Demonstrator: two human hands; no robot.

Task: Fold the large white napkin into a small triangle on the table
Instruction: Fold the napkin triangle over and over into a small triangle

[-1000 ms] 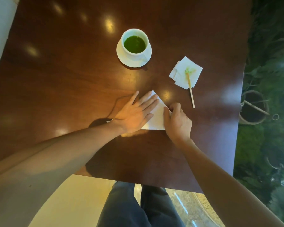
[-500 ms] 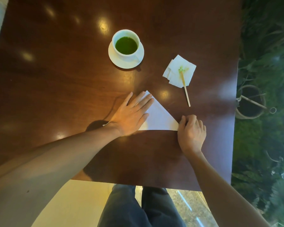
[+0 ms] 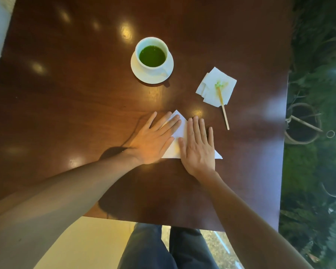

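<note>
The white napkin [image 3: 179,129] lies flat on the dark wooden table [image 3: 76,105], folded into a triangle with its tip pointing away from me. My left hand [image 3: 153,141] lies palm down on its left half, fingers spread. My right hand [image 3: 199,147] rests flat on its right half, fingers together and pointing away. Only the tip, a middle strip and the right corner [image 3: 218,156] of the napkin show between and beside my hands.
A white cup of green drink [image 3: 152,54] on a saucer [image 3: 168,73] stands beyond the napkin. To the right lies a small stained napkin [image 3: 211,84] with a wooden stirrer [image 3: 224,111] across it. The table's right edge borders plants and a basket [image 3: 302,127].
My right hand has moved from the napkin's right corner onto its right half and now lies flat. My left hand has stayed pressed on the left half.
</note>
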